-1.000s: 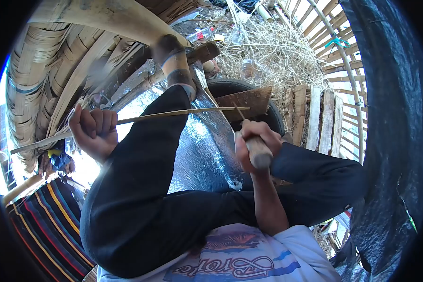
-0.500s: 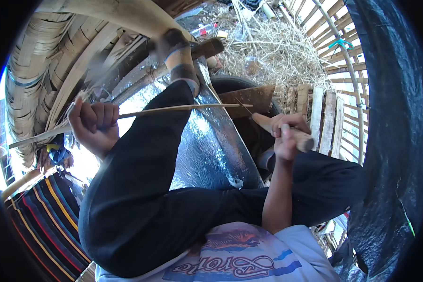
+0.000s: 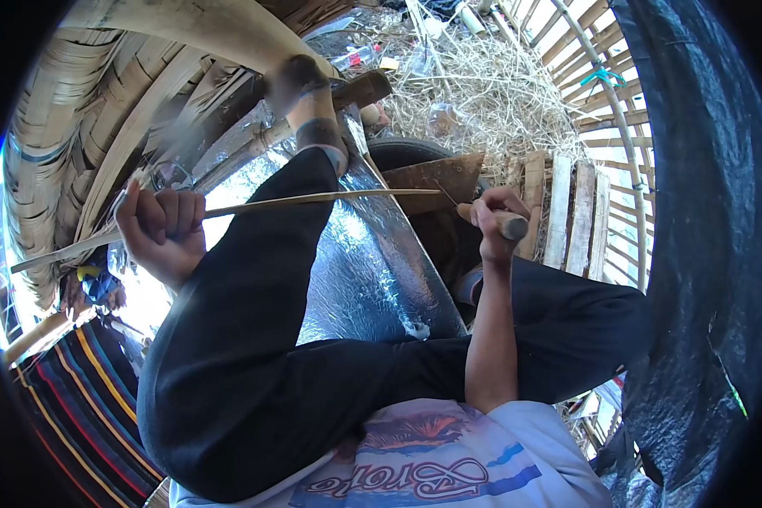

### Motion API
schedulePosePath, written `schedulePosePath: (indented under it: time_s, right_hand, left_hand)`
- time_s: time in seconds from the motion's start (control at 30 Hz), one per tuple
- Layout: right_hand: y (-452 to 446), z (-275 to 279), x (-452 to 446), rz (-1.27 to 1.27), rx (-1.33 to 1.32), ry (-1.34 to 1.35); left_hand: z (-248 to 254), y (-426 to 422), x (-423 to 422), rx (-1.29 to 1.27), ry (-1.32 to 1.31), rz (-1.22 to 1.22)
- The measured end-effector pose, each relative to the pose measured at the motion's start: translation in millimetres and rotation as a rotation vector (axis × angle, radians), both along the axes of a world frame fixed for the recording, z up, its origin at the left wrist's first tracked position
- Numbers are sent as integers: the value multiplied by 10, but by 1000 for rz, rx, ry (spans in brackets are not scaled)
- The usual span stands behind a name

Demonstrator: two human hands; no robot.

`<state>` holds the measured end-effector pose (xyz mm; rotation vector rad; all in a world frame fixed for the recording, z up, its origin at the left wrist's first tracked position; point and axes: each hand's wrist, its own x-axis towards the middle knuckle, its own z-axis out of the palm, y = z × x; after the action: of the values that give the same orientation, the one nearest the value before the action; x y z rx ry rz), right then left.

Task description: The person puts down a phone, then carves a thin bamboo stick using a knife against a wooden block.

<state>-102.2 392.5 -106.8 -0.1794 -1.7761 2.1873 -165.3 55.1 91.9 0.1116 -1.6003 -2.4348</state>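
Note:
My left hand is closed around a long, thin bamboo strip, beside my raised knee. The strip runs across my thigh and tapers to a point on the right, while its other end sticks out to the left of my fist. In my right hand is a knife with a thick, pale wooden handle, its butt turned toward me. The narrow blade is just to the right of the strip's tip; whether they touch I cannot tell. Behind the tip a brown wooden board leans over a dark round tub.
A shiny silver sheet lies between my legs. Straw and litter cover the ground ahead. Woven bamboo stands at left, above a striped cloth. Bamboo slats and a dark plastic sheet hang at right.
My right hand has shifted slightly left and up, and the knife handle has turned to point more toward me. My left hand keeps its hold on the strip. The whole view has slid a little.

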Motion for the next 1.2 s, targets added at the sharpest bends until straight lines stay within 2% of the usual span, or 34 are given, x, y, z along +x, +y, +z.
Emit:
schedulePosePath:
  time_s: [0.07,0.1,0.13,0.2,0.23,0.3,0.43,0.53,0.57,0.7,0.8,0.87,1.0,1.07,1.13,1.2]
  right_hand:
    - [-9,43,-36,82,98,-6]
    - [4,144,-63,88,88,73]
    - [-5,252,-9,101,-82,63]
    - [-31,241,19,98,-135,82]
    - [3,175,12,91,-123,85]
    - [8,-9,-6,62,72,-113]
    - [47,205,-18,124,-116,-2]
    - [2,15,42,79,-26,1]
    - [-28,8,31,76,-30,-79]
    - [20,161,-54,64,2,-68]
    - [-21,431,-8,114,-330,85]
    - [-28,68,43,76,-215,33]
    - [-24,73,-58,87,31,-64]
    - [-24,141,-39,88,30,-37]
    - [-24,238,32,121,-151,56]
    - [5,57,46,86,-24,66]
  left_hand:
    - [2,-12,1,-12,12,-13]
    - [2,-24,-5,-13,11,10]
    - [-16,-27,12,-11,0,32]
    - [-5,46,27,-29,-35,89]
    - [-18,20,15,-8,-32,68]
    - [-26,-33,6,1,-11,45]
    - [-17,-37,12,-23,30,-43]
    - [6,35,9,1,-24,80]
    - [5,40,-9,5,-19,82]
    - [-1,32,5,-34,-7,65]
    - [-26,-30,15,-4,-16,31]
    - [-29,8,-8,5,-7,32]
    - [4,32,-4,-36,7,60]
    - [-1,30,10,-6,-23,73]
    - [-9,30,16,-12,-10,42]
    - [-9,40,9,15,-39,133]
